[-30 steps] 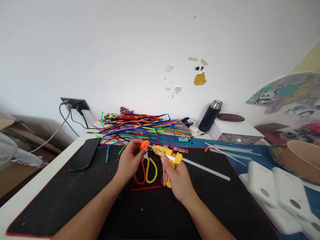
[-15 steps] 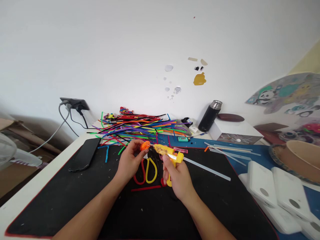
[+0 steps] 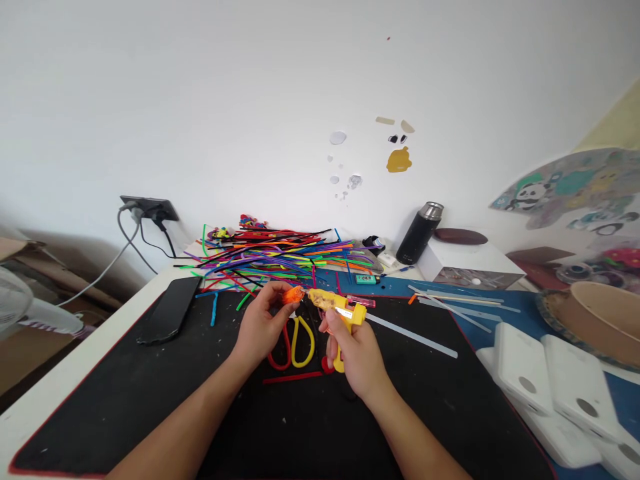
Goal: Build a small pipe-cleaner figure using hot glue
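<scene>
My left hand (image 3: 260, 325) pinches a small orange fuzzy piece (image 3: 291, 295) between thumb and fingers. My right hand (image 3: 353, 353) grips a yellow glue gun (image 3: 334, 308) by its handle. The gun's nozzle points left and touches the orange piece. A clear glue stick (image 3: 410, 335) runs out of the gun's back toward the right. Red and yellow scissors (image 3: 295, 340) lie on the black mat (image 3: 125, 400) just under both hands. A red pipe-cleaner piece (image 3: 293, 377) lies in front of the scissors.
A heap of coloured pipe cleaners (image 3: 280, 257) fills the back of the desk. A black phone (image 3: 171, 308) lies at left, a dark bottle (image 3: 420, 233) and white box (image 3: 470, 263) at back right. White cases (image 3: 545, 377) and a brown bowl (image 3: 600, 313) sit at right. Cables hang from a wall socket (image 3: 150, 208).
The orange piece has turned slightly and dropped a little in my left fingers, and the glue gun nozzle stays against it. Both hands have barely shifted.
</scene>
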### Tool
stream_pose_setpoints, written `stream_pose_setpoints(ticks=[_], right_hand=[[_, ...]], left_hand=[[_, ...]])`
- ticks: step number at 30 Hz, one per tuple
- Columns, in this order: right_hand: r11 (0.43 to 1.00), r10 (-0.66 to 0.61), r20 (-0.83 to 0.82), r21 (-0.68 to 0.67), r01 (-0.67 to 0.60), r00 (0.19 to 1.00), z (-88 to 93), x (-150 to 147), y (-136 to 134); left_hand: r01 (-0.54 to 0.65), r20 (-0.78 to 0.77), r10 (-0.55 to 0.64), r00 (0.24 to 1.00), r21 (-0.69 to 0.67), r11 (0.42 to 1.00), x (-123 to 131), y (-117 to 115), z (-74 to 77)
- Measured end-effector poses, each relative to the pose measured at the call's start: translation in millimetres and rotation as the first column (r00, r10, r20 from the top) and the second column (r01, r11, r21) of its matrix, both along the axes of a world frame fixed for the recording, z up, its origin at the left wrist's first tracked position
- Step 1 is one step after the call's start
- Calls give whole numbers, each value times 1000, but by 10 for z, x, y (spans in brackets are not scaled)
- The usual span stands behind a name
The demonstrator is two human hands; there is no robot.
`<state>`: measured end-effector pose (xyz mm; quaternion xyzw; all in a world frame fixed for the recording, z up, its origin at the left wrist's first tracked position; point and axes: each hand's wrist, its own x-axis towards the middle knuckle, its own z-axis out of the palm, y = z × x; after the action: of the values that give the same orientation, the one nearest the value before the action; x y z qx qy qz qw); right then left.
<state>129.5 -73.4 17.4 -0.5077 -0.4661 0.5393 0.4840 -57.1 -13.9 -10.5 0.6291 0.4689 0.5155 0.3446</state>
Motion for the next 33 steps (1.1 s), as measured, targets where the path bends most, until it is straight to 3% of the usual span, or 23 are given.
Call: stream_pose_setpoints(ticks=[33], right_hand=[[1000,-28,3,-6,28,1000,-59,-19,-7]], left_hand=[[-10,-47,9,999,-7,1000,-5,-9,7]])
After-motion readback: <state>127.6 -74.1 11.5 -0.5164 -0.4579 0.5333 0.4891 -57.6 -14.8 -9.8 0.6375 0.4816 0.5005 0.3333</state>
